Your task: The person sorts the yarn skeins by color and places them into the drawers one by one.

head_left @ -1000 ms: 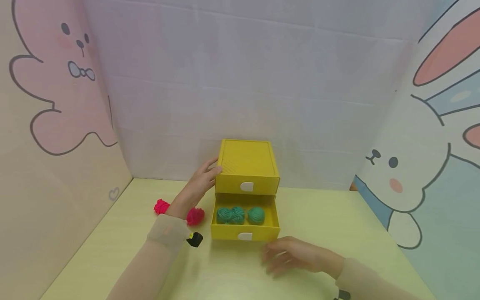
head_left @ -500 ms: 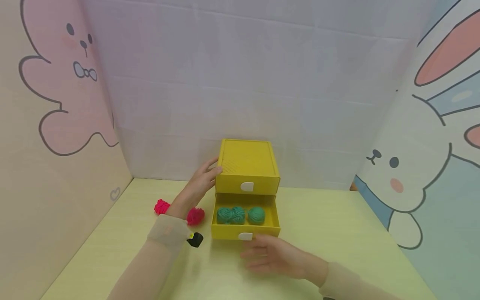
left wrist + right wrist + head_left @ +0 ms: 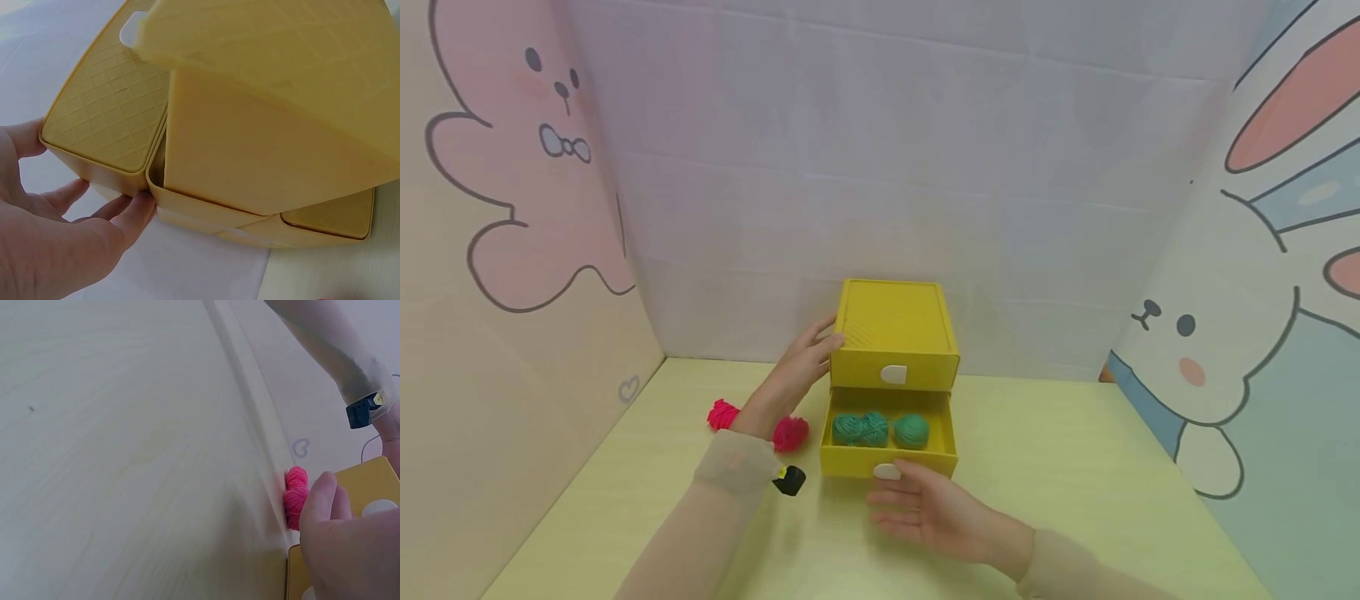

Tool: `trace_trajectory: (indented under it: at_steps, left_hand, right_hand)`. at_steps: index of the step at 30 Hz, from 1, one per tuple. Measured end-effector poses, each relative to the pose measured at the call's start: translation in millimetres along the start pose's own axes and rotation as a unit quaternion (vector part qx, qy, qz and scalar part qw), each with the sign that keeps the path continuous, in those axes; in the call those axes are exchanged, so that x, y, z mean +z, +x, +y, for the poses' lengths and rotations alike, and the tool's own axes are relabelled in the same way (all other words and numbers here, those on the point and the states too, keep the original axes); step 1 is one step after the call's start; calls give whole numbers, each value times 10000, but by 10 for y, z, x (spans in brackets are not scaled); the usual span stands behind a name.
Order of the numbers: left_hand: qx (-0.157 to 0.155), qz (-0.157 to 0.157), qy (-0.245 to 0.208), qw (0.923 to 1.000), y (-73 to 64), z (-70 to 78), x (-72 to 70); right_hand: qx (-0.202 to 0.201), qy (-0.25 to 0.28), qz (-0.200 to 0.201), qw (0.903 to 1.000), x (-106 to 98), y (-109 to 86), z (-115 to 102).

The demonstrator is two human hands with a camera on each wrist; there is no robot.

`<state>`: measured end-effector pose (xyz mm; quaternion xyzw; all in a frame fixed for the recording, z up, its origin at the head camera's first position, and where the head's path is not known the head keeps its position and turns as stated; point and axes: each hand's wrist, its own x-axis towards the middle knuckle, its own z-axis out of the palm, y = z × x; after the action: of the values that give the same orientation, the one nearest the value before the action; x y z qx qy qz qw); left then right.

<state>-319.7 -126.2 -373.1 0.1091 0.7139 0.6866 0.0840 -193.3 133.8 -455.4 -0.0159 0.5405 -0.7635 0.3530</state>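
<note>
A yellow two-drawer storage box point(image 3: 897, 317) stands near the back wall, its lower drawer point(image 3: 847, 462) pulled out. Inside that drawer lie a twisted teal yarn skein point(image 3: 861, 429) and a round teal yarn ball point(image 3: 912, 431). My left hand point(image 3: 797, 371) rests against the box's left side, thumb at the upper front edge; the left wrist view shows its fingers point(image 3: 134, 215) spread along the side wall. Before the lower drawer, my right hand point(image 3: 943, 512) has its thumb beside the white handle point(image 3: 887, 472), other fingers extended below. Whether the thumb touches the drawer is unclear.
Pink yarn point(image 3: 791, 434) lies on the table left of the box, partly hidden behind my left wrist. The upper drawer point(image 3: 857, 368) is closed. A pale table point(image 3: 1045, 467) spreads around the box, with printed cloth walls point(image 3: 1037, 167) at the back and sides.
My right hand has moved left along the drawer front to the white handle. The left hand keeps its place on the box's side.
</note>
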Motion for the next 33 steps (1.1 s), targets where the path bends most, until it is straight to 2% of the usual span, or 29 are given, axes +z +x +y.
trace_trajectory:
  at_steps: [9,18,24,33]
  left_hand:
    - [-39,31,-4,10000,14,5,24]
    - [24,-8,-18,10000,43,-14,38]
    - [-72,54,8,10000,37,-10,33]
    - [-58,33,-5,10000,31,-18,41]
  right_hand:
    - [-215,86,136,9996,-71,72,-23]
    - [-362,-87,156,9992,-194,210,-114]
    - [-463,-260,135,9985,-237,307,-171]
    - [-636,-539,92,9965,-314,466,-249]
